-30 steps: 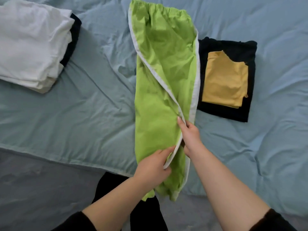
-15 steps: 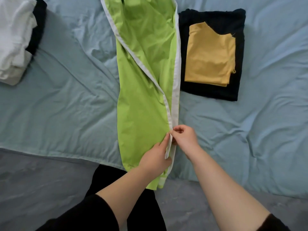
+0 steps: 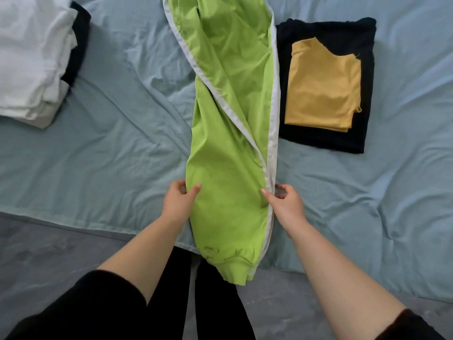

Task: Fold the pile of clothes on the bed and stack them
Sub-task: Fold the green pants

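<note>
Lime-green trousers with white side stripes [image 3: 228, 148] lie lengthwise down the middle of the bed, legs laid one over the other, cuffs hanging over the near edge. My left hand [image 3: 180, 201] pinches the left edge of the leg, thumb on top of the fabric. My right hand [image 3: 284, 204] pinches the right edge at the white stripe. To the right lies a folded yellow garment [image 3: 323, 87] on a folded black one [image 3: 343, 30]. At the far left sits a stack of folded white clothes [image 3: 29, 60] on something black.
The light blue bedsheet [image 3: 110, 155] is wrinkled, with bare room between the trousers and the white stack. Grey floor [image 3: 49, 253] runs along the near edge. My legs in black stand against the bed.
My hands were together at the right white stripe; now the left hand has shifted across to the leg's left edge. The upper leg lies flatter over the lower one.
</note>
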`<state>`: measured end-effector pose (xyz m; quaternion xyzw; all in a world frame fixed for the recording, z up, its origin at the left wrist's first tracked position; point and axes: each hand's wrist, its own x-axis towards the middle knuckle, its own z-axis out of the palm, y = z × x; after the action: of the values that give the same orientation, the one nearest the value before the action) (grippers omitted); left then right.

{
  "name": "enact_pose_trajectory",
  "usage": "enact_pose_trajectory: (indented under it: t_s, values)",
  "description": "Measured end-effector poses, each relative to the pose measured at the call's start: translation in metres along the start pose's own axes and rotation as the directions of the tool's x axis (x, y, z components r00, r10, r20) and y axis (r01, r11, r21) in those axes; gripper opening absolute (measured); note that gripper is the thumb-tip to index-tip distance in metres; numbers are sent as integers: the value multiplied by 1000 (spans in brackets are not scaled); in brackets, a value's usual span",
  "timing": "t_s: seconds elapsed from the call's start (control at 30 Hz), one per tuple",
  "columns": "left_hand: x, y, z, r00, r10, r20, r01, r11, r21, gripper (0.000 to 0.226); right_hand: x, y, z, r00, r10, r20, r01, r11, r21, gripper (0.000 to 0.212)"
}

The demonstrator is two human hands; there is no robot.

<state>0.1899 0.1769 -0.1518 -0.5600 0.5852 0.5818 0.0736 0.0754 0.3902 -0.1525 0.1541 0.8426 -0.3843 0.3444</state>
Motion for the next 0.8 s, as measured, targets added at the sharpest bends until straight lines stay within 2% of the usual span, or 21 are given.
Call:
enact_pose_trajectory:
  t_s: [0.07,0.13,0.17,0.27,0.4,0.53,0.6,0.67,0.73,0.8]
  values:
    - [11,6,4,991,-54,122,70,989,-130,20,1,-4,6,1000,10,-2,-10,996,84,37]
    - [19,7,5,987,-74,144,101,976,-191,7,0,-6,12,999,11,-39,-5,991,137,10]
    - [22,7,4,987,-84,137,111,972,-207,6,-1,-7,15,998,14,-58,-5,988,153,6]
    - [25,0,-9,990,-103,98,121,973,-197,9,-9,-4,29,998,37,-50,-28,986,162,15]
    - [10,-42,-55,987,-150,48,154,985,-80,10,-42,19,58,995,89,35,-90,996,23,19]
    - [-6,-75,-89,954,-260,149,269,962,-43,22,-78,33,76,989,142,35,-142,990,-16,11]
    - [-3,-66,-94,940,-278,196,296,952,-71,41,-86,25,77,997,45,-69,-52,993,-108,27]
    - [8,-44,-92,946,-262,189,283,955,-89,51,-85,3,76,971,-176,-162,128,954,-270,47]
    - [27,-17,-86,965,-219,143,233,968,-94,49,-76,-28,79,906,-401,-135,315,852,-419,54]
    - [46,12,-77,974,-176,141,193,974,-119,42,-59,-62,91,846,-533,-23,448,732,-514,53]
